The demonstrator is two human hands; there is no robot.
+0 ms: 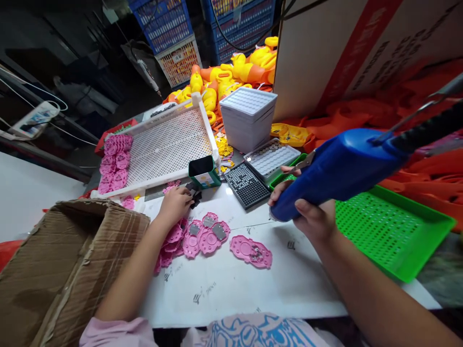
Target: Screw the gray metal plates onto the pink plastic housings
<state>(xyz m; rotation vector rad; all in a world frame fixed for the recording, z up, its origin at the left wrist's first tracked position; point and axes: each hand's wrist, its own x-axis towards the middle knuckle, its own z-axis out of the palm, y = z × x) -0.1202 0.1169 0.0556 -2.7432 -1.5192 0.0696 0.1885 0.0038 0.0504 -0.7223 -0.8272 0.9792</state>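
My right hand [314,217] is wrapped round a blue electric screwdriver [336,166], its tip pointing down left above the white work surface [246,294]. A black cord runs from its rear. A pink plastic part [251,250] with small metal bits on it lies alone below the tip. My left hand [176,203] reaches into a small heap of black pieces [195,193], fingers bent and pressed together on them; the fingertips are partly hidden. Near that wrist lie several pink parts [208,236], some with grey plates, in an overlapping pile.
A green-and-black tin [204,172], a black screw tray [249,187] and a white tray [273,156] stand behind. Stacked white trays [248,118] rise further back. A white crate [162,144] holds pink parts. Cardboard box [68,260] left; green basket [394,226] right.
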